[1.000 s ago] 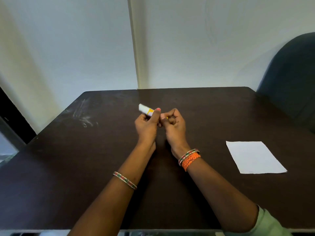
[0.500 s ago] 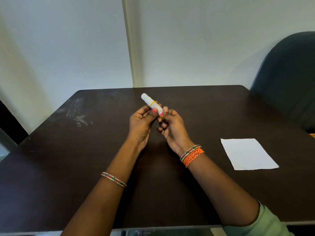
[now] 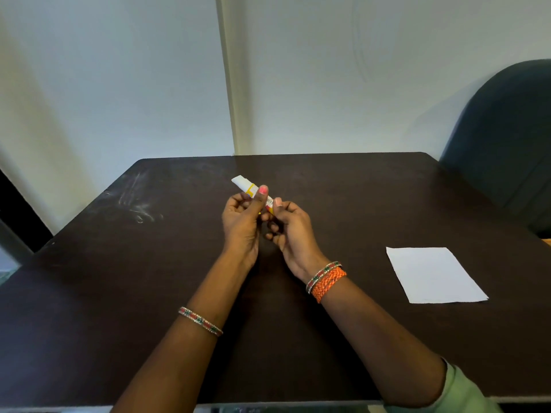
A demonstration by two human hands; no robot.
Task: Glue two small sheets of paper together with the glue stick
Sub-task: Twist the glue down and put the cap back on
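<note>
A white and yellow glue stick is held above the middle of the dark table, its white capped end pointing up and left. My left hand grips its body, thumb pressed on the label. My right hand pinches the lower end with thumb and fingertips. White paper lies flat on the table to the right, apart from both hands; I cannot tell whether it is one sheet or two stacked.
A dark upholstered chair stands at the table's far right corner. A pale wall rises just behind the table's far edge. Whitish scuff marks show on the table's left part.
Both hands rose slightly off the table and turned the glue stick from lying nearly flat to tilted up and left. The paper has not moved.
</note>
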